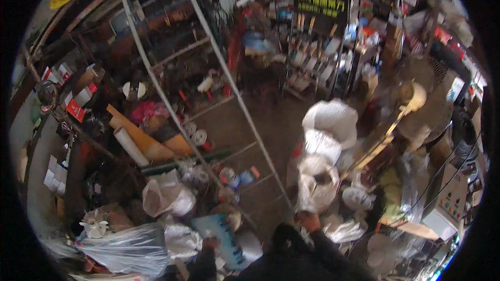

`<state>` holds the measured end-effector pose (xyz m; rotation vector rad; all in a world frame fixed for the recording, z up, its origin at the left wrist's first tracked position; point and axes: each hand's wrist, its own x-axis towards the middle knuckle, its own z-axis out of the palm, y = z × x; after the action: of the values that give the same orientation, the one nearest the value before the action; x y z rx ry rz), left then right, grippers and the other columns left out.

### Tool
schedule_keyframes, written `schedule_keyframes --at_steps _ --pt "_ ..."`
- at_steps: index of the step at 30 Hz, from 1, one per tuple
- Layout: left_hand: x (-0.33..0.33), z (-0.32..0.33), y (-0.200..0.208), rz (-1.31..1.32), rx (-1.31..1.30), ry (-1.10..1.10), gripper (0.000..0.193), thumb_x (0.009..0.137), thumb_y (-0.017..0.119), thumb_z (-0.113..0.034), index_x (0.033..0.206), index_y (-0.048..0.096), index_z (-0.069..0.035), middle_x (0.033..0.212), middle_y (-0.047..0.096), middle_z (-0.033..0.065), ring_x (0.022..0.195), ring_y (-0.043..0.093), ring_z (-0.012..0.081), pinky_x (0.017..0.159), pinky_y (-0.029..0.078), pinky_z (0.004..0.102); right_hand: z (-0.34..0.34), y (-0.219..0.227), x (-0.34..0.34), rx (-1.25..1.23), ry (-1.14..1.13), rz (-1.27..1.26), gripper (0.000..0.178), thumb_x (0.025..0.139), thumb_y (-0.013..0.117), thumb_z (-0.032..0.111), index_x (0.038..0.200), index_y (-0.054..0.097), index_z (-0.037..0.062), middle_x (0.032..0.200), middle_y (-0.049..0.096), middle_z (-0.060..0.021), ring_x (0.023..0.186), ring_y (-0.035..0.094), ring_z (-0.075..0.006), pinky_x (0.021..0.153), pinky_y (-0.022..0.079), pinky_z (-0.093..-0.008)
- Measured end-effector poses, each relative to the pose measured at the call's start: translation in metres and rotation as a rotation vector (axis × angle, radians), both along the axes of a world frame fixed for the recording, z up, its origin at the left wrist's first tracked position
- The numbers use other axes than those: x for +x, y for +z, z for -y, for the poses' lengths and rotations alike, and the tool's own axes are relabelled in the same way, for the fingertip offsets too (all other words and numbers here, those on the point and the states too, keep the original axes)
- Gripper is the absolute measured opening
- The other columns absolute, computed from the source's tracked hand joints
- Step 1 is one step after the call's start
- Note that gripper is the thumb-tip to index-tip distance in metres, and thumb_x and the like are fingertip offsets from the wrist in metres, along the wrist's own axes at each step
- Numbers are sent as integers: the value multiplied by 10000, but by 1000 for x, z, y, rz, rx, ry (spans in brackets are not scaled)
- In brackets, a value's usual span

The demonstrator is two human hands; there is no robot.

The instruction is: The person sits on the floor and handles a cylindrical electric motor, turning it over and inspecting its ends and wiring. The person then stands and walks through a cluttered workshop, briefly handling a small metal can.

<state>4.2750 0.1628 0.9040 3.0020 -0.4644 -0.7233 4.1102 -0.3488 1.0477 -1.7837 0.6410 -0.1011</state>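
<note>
A long metal ladder (233, 84) slants across the view, from the upper left down toward my body. By its lower right end is my right hand (308, 221), its fingers curled. Whether it touches the rail or holds some other thing is too blurred to tell. My left hand (210, 243) hangs low beside a light-blue flat panel (221, 237) with dark marks along its edge. Its fingers are smeared, so their state does not show. White woven sacks (321, 148) stand open-topped just beyond my right hand.
Clear plastic sheeting (125, 250) and a white fan wheel (94, 224) lie at lower left. A long wooden-handled tool (383, 138) leans at right, near a control box (449, 200) with buttons. Crowded display racks (315, 62) stand at the back. Brown floor (268, 112) shows between.
</note>
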Motion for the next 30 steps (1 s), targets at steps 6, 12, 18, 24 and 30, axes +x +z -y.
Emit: schedule_keyframes --at_steps 6,12,18,24,30 --pt "134 -13 67 -52 -704 341 396 1005 545 -410 945 705 -53 926 727 85 872 686 236 791 533 464 37 67 128 16 76 7 337 994 622 343 1050 718 25 912 748 -152 858 734 -276 770 561 -422" --pt "221 56 202 132 -1446 722 341 1025 666 -293 1209 679 -6 1066 716 70 932 669 159 823 549 327 56 146 280 -345 82 281 422 974 684 401 1179 714 33 1063 744 -251 990 716 -451 827 562 -509" --pt "317 109 293 254 -1477 676 658 1001 726 -319 1508 491 29 1492 549 143 1350 538 247 1144 417 366 69 201 440 -196 59 339 843 966 690 572 1418 535 -122 1291 687 -294 1260 639 -404 1061 482 -427" --pt "395 148 289 155 -1371 522 627 950 778 -428 1393 620 -13 1345 666 119 1259 600 242 1095 437 422 67 212 564 -173 40 302 748 1029 600 580 1372 583 -85 1369 639 -205 1345 551 -271 1106 412 -374" --pt "416 171 228 -206 -1531 800 292 898 830 -306 1015 677 -86 926 665 19 774 610 208 751 484 427 52 218 606 269 38 337 718 1010 592 640 1186 656 -53 1114 640 -96 1025 564 -185 913 442 -338"
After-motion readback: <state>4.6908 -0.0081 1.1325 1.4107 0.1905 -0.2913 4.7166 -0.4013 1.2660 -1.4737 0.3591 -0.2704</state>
